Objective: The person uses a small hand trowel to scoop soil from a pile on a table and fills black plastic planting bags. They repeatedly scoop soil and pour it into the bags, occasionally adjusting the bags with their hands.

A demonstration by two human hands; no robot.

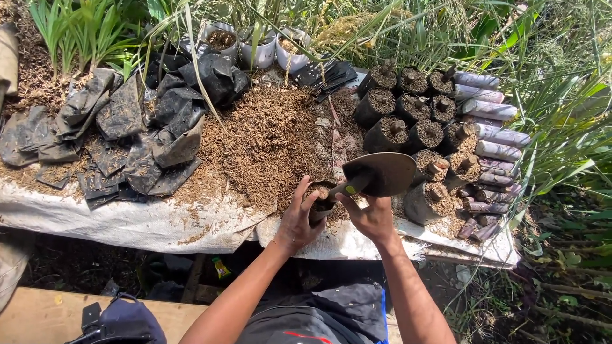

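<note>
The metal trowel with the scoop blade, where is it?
In the head view, the metal trowel is right of centre, in the right hand, between the husk pile and filled black bags.

You are at an outdoor plant nursery potting station. The work surface is a low bench [127,223] covered with white sheeting, set directly among grass and leafy plants [83,28] in open sunlight. A heap of husk-like brown potting mix [268,137] lies in the middle of the sheeting. To one side you see a loose pile of empty black plastic grow bags [137,127]. On the other side, filled grow bags [414,108] stand upright in tight rows, each packed with the same mix. Beside them lies a stack of short cut stems [494,134]. A wooden plank [38,315] and bare ground sit below the bench.
</note>
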